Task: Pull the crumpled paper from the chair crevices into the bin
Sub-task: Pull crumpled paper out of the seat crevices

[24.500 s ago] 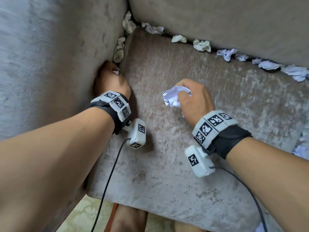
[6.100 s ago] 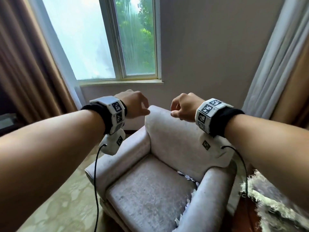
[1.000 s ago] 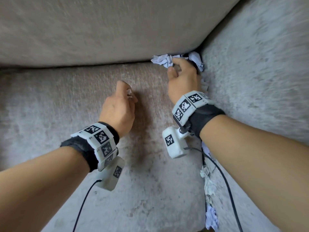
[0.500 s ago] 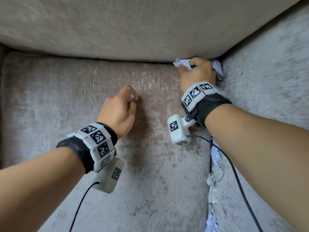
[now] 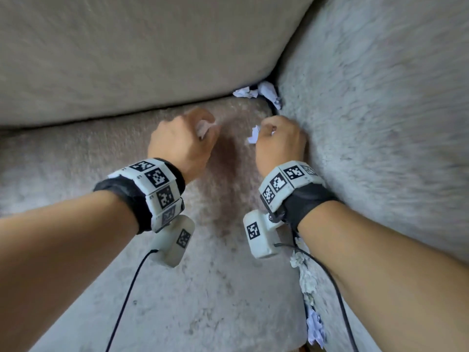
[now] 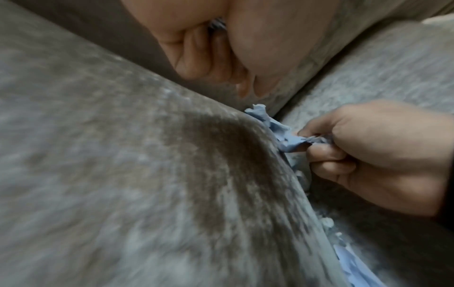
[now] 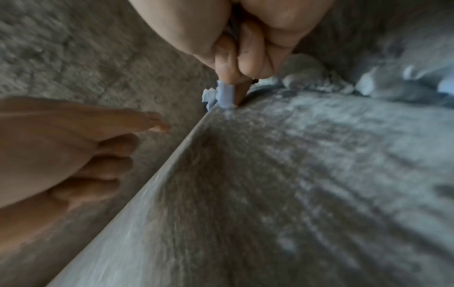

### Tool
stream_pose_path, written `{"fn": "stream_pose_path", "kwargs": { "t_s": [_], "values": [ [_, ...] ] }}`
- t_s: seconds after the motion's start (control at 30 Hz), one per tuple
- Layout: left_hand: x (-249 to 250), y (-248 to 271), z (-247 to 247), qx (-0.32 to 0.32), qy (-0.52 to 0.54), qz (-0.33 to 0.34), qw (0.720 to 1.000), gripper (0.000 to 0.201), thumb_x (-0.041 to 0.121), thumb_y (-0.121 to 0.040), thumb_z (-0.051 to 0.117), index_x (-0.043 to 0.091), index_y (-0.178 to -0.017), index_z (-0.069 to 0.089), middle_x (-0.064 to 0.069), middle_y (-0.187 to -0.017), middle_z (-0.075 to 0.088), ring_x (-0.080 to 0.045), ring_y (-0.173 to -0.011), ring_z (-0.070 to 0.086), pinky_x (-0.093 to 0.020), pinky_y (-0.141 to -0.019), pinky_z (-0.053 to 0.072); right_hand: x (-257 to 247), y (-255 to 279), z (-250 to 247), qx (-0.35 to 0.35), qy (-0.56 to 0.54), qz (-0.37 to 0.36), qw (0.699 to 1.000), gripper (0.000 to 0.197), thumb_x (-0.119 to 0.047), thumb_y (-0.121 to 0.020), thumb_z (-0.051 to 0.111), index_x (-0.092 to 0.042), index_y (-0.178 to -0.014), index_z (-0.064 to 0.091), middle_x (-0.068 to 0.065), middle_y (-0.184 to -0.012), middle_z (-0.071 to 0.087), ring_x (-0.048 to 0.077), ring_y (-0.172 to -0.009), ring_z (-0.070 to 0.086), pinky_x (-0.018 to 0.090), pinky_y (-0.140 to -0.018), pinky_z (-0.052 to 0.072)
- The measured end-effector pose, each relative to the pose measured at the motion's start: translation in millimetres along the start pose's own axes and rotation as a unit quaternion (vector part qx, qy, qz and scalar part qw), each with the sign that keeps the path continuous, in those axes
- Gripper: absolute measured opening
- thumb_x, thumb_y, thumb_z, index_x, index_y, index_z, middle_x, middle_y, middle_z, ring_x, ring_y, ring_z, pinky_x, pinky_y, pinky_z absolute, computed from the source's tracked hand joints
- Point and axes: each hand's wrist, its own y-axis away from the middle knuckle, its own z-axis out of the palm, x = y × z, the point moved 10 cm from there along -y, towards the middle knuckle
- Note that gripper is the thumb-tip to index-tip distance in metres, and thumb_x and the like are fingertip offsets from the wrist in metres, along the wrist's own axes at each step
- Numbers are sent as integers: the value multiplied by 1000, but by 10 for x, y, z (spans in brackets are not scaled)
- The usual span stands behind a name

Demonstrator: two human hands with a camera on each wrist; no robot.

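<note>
The right hand (image 5: 279, 143) pinched a wad of crumpled paper (image 5: 253, 134) between thumb and fingertips, just beside the seam where the seat cushion (image 5: 215, 288) met the right armrest (image 5: 380, 123). The left hand (image 5: 182, 143) was curled around a smaller scrap of white paper (image 5: 203, 127) and hovered above the cushion. More paper (image 5: 264, 94) sat wedged in the back corner crevice below the backrest (image 5: 127, 59), and further wads (image 5: 308, 283) lined the side crevice toward the front edge. No bin appeared in any view.

The paper was judged light, soft and easily torn. A protruding fold, gripped close to the seam, appeared the best hold; a slow, straight pull would probably free a wad whole. A jammed wad might shred and leave fragments deep in the gap.

The armrest and backrest closed off the right and rear. Open room lay above the cushion and toward its front edge, so withdrawal was judged easiest upward and forward.
</note>
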Motion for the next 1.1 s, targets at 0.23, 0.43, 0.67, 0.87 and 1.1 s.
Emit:
{"fn": "stream_pose_path", "kwargs": {
  "t_s": [0.23,0.43,0.67,0.87,1.1],
  "values": [
    [558,-387,247,-24,-90,58,994,49,34,-91,49,42,-139,43,-19,-112,67,-46,-102,60,-44,-86,50,101,56,-157,-32,-65,12,997,41,-5,-94,47,-11,-135,49,10,-128,61,29,-111,59,22,-78,36],
    [508,-601,418,-48,-125,41,990,39,44,-92,48,36,-131,51,-16,-116,66,-45,-102,60,-44,-85,50,192,25,-86,-36,-86,24,995,39,-10,-98,44,-18,-136,47,2,-134,57,24,-111,59,13,-71,30],
    [445,-679,284,-11,-81,48,995,32,51,-91,50,32,-112,65,-14,-106,70,-42,-96,61,-40,-82,51,188,-21,-14,-44,-69,24,996,43,-13,-96,48,-20,-138,45,4,-134,57,24,-112,59,19,-80,37],
    [227,-411,199,-28,-46,27,998,24,37,-94,44,15,-87,52,-24,-87,66,-47,-87,57,-37,-70,40,82,-107,6,-19,-51,7,999,50,-17,-94,51,-23,-142,41,6,-110,68,25,-100,63,22,-74,37],
    [-113,3,24,-56,33,2,998,32,16,-93,41,26,-119,57,12,-75,72,-12,-64,54,-21,-62,39,-16,-388,142,-11,29,18,999,37,-19,-93,49,-19,-129,51,3,-123,66,28,-107,60,23,-78,39]
  ]
}}
